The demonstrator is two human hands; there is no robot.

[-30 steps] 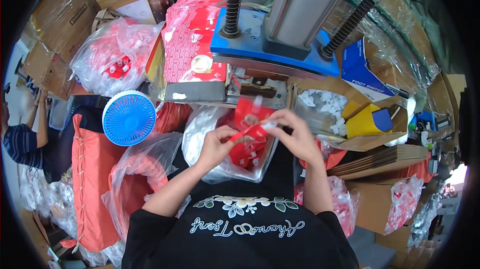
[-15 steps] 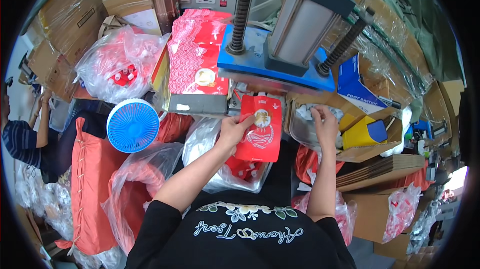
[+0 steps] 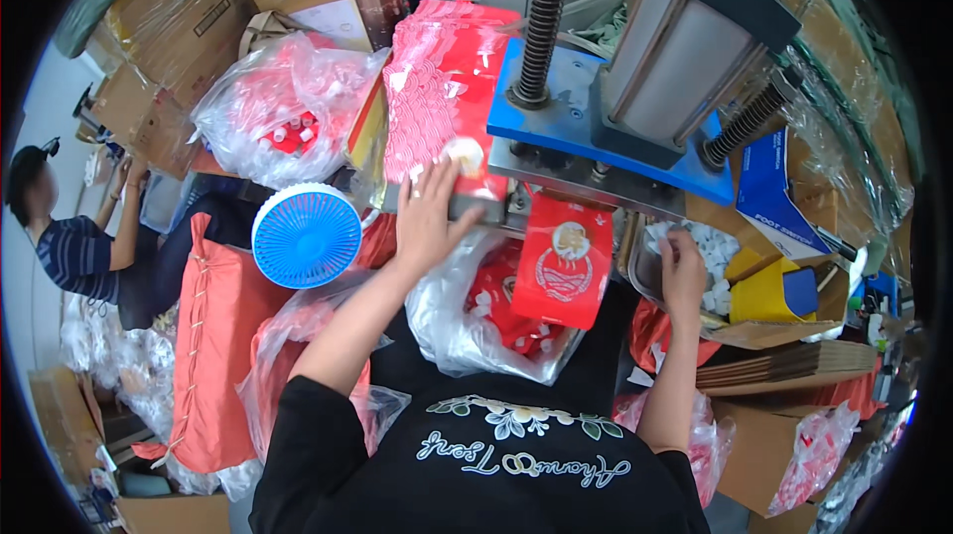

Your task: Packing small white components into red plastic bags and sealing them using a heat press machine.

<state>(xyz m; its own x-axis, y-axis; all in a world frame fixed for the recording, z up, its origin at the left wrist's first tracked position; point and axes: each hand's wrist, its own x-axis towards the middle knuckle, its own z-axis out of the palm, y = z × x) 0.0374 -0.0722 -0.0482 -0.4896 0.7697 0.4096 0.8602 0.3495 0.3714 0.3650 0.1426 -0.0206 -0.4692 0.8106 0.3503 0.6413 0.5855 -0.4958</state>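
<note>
A red printed pouch (image 3: pixel 563 271) hangs from the front of the press (image 3: pixel 606 172), its top edge under the metal plate; neither hand touches it. My left hand (image 3: pixel 429 216) is open, fingers spread over the near end of a stack of red and pink pouches (image 3: pixel 437 87). My right hand (image 3: pixel 683 276) is at a clear tray (image 3: pixel 647 271) of small white plastic pieces (image 3: pixel 710 246). Its fingers are curled together at the tips; what they hold, if anything, I cannot make out. Below the hanging pouch, an open plastic bag (image 3: pixel 437 326) contains red pouches with white fittings.
A blue fan (image 3: pixel 306 236) stands left of my forearm, near a clear bag of red pouches (image 3: pixel 288 107). A carton with a yellow box (image 3: pixel 759 286) is at the right, above stacked flat cardboard (image 3: pixel 794 365). A co-worker (image 3: pixel 94 246) sits at the far left.
My left hand has let go of the red pouch and moved left onto the stack. The pouch now hangs from the press. My right hand's fingers have curled at the tray. The view has shifted.
</note>
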